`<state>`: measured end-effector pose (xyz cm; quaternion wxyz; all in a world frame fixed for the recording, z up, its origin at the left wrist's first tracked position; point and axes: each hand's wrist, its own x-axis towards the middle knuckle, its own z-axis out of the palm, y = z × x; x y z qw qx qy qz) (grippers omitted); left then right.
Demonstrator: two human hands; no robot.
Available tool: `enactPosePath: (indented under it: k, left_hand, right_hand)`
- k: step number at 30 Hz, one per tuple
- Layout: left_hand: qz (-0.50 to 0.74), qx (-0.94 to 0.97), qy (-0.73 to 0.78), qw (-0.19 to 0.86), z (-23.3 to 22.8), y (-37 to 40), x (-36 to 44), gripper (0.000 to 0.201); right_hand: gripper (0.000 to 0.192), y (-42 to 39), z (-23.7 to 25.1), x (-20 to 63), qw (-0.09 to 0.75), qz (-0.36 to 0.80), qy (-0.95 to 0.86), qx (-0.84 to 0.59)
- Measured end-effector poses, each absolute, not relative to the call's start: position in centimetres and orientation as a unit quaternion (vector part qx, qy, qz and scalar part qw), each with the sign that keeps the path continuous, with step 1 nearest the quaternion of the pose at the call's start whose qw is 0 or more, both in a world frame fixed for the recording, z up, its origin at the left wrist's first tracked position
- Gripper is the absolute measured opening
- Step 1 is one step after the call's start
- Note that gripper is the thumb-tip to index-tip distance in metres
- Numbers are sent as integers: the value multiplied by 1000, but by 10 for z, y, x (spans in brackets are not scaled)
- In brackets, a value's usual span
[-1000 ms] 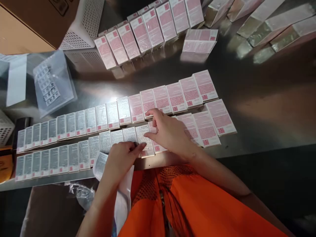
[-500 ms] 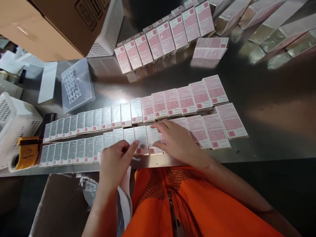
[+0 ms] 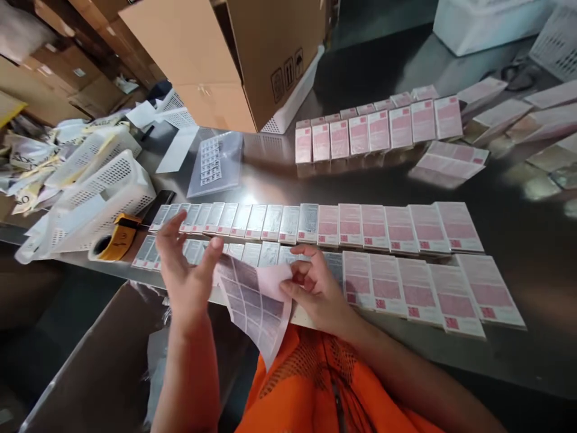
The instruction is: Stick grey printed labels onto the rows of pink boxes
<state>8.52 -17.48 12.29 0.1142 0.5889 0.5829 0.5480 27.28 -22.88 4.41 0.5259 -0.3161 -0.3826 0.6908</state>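
Note:
My left hand [image 3: 186, 272] and my right hand [image 3: 315, 291] hold a white sheet of printed labels [image 3: 256, 304] between them, above the table's near edge. The left thumb pinches the sheet's upper left corner; the right fingers grip its curled upper right part. Behind the sheet lie two rows of flat pink-and-white boxes [image 3: 374, 227]. The boxes on the left [image 3: 252, 221] carry white text labels, those on the right show pink faces. The near row [image 3: 419, 285] is partly hidden by the sheet and my hands.
A yellow tape dispenser [image 3: 113, 239] and white perforated baskets [image 3: 97, 189] sit at the left. A large cardboard box [image 3: 234, 57] stands behind. A clear bag of labels [image 3: 215, 161] lies beside it. More pink boxes [image 3: 378, 127] stand upright farther back. The metal table [image 3: 518, 198] shows bare at right.
Both hands have lifted off the near row of boxes and now hold the label sheet up between them. The view has swung left and upward.

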Motion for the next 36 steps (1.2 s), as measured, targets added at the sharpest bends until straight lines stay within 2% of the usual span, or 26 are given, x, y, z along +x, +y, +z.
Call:
enactPosePath:
  k: [1, 3, 4, 6, 8, 9, 10, 12, 17, 20, 23, 28, 36]
  left_hand:
    - [557, 572, 561, 217, 123, -172, 69, 68]
    - [500, 533, 527, 435, 122, -169, 44, 81]
    - [455, 510, 520, 512, 121, -169, 37, 81]
    - [388, 483, 540, 570, 118, -172, 32, 60]
    - [371, 483, 565, 556, 116, -177, 35, 28]
    - [370, 491, 570, 545, 116, -178, 37, 20]
    - [366, 502, 569, 538, 116, -180, 40, 18]
    - [351, 527, 558, 537, 117, -181, 44, 19]
    - [328, 576, 533, 526, 121, -179, 47, 21]
    - [321, 595, 534, 509, 121, -179, 49, 14]
    - [310, 603, 532, 508, 119, -179, 51, 13]
    - [306, 602, 528, 516, 118, -178, 58, 15]
    - [298, 621, 537, 486, 123, -180, 68, 14]
  right_hand:
    - [41, -225, 45, 274, 531, 691, -383, -306]
    - [36, -217, 48, 273, 539, 681, -394, -300]
    - [33, -214, 49, 272, 545, 662, -409, -313]
    - [28, -208, 52, 269, 565, 565, -467, -379]
    - [23, -204, 57, 266, 573, 397, -546, -466]
    - [23, -203, 60, 264, 566, 312, -583, -493]
    - [26, -202, 64, 264, 554, 245, -615, -504]
    - [32, -202, 71, 262, 531, 187, -660, -497]
    - [38, -201, 82, 259, 508, 280, -660, -478]
    - [29, -201, 84, 256, 513, 381, -600, -481]
    - [17, -203, 84, 255, 531, 434, -542, -486]
    - [8, -206, 81, 256, 550, 458, -503, -485]
    - [9, -208, 79, 261, 526, 472, -519, -482]
